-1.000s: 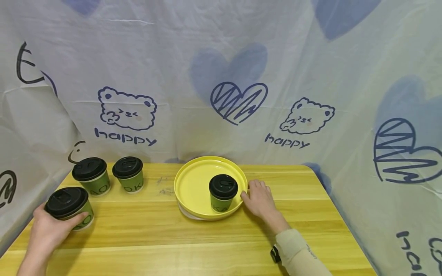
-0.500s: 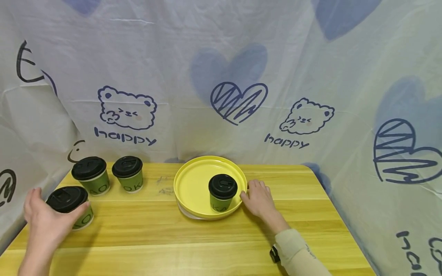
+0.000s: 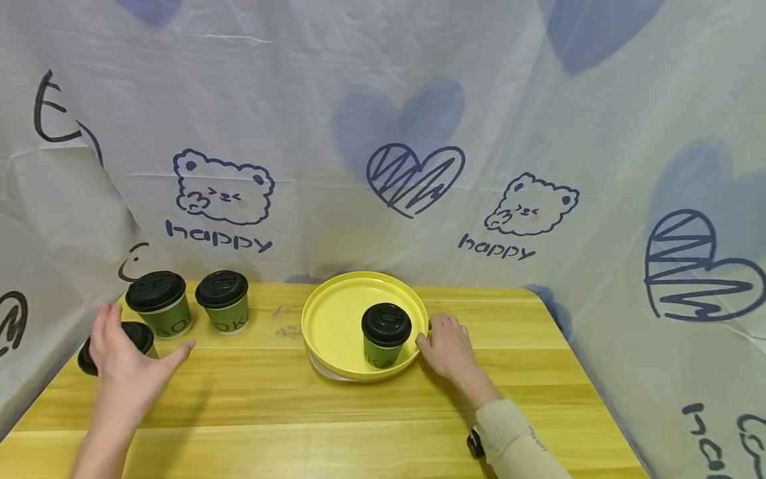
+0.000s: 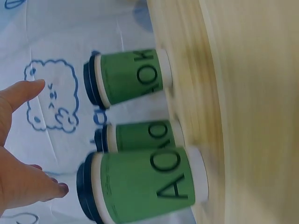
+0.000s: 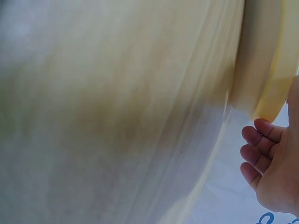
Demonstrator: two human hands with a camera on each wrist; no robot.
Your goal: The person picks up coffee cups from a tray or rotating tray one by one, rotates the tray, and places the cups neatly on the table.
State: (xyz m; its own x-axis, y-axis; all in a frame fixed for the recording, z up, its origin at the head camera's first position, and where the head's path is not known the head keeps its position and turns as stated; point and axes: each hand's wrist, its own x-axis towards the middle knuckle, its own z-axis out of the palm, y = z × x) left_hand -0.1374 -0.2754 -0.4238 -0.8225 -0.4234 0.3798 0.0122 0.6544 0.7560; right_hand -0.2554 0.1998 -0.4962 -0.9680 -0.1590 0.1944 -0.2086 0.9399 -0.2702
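My left hand is spread with thumb and fingers apart, holding nothing. In the head view it partly covers the nearest lidded paper coffee cup, green with a black lid. Behind stand a second coffee cup and a third coffee cup, both upright. With thumb and index finger at its edge, my right hand pinches the rim of a round yellow tray. Another coffee cup stands upright on the tray's right side. The right thumb is hidden in the right wrist view.
The tray sits raised on a pale base. All of it stands on a wooden table. A white printed cloth hangs close behind the table and along both sides.
My left hand has let go of the nearest cup and moved right and up, its fingers spreading. That cup stays on the table. My right hand has stayed at the tray's rim.
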